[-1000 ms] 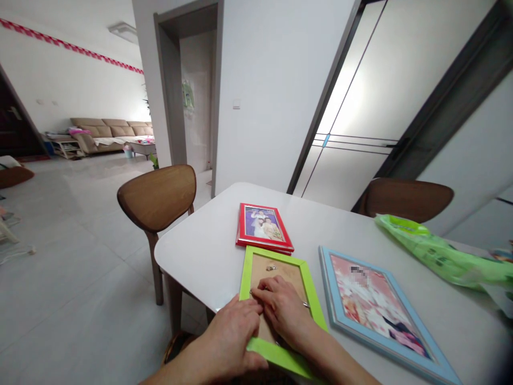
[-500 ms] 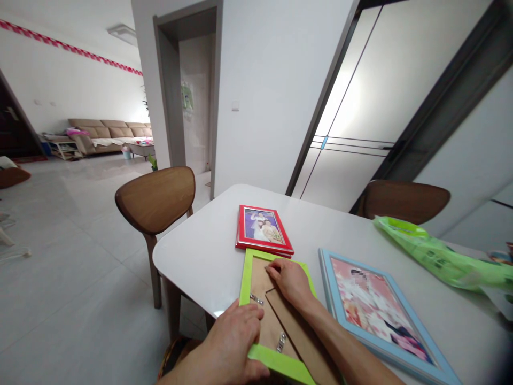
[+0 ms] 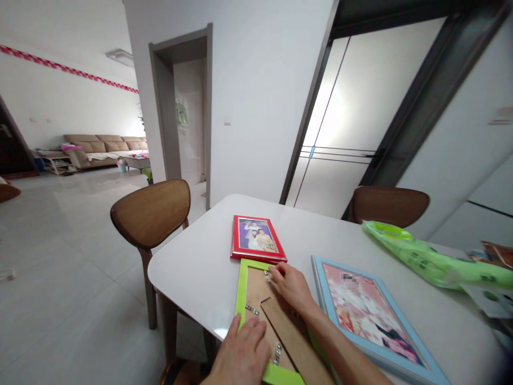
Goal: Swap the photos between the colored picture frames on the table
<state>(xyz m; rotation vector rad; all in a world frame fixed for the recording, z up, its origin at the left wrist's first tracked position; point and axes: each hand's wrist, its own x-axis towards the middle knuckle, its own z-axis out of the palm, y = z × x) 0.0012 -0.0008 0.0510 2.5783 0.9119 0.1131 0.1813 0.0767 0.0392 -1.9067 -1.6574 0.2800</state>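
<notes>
A lime-green picture frame [image 3: 241, 289] lies face down near the table's front edge, its brown backing board [image 3: 256, 289] showing. A hinged brown stand [image 3: 294, 342] runs along that board. My right hand [image 3: 290, 286] has its fingers bent together at the far end, fingertips against a small metal clip [image 3: 267, 276]. Over the frame's near left side my left hand [image 3: 244, 350] rests, fingers stretched out on the border and board. Another metal clip [image 3: 252, 309] sits at the left edge, and a third metal clip [image 3: 277, 354] is beside my left hand. My right forearm covers part of the frame's right side.
Just beyond the green frame lies a red picture frame [image 3: 258, 235] with a photo. To the right are a light-blue picture frame [image 3: 368, 310] and a green plastic bag [image 3: 433, 259]. Wooden chairs [image 3: 154, 211] stand at the white table [image 3: 192, 267].
My right fingers have shifted slightly at the far clip, which now shows beside them. My left hand has moved a little nearer to me along the frame. The camera view has tilted up.
</notes>
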